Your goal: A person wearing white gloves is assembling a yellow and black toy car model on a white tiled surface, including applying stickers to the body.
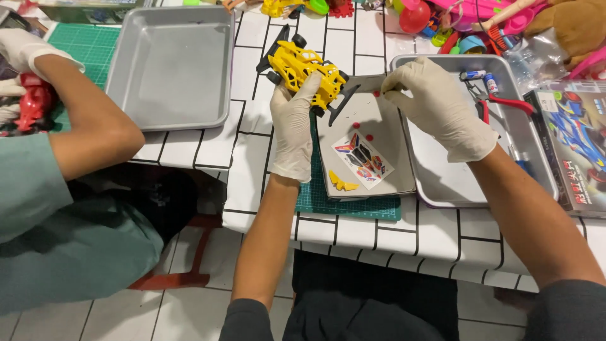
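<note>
Near the upper middle of the frame, the left hand (294,123) is gripping a yellow toy car body (306,72), its long axis slanting toward upper left. The right hand (435,104) is pinching a tiny red piece (377,93) above the sticker sheet (362,160); a slip could be dropping it among the clutter.

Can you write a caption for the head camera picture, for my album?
Gloved left hand holds a yellow toy car while the right hand pinches a small red piece above a sticker sheet.

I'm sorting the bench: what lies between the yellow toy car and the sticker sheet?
In the head view, only small red round pieces on the grey board lie between the yellow toy car and sticker sheet.
</note>
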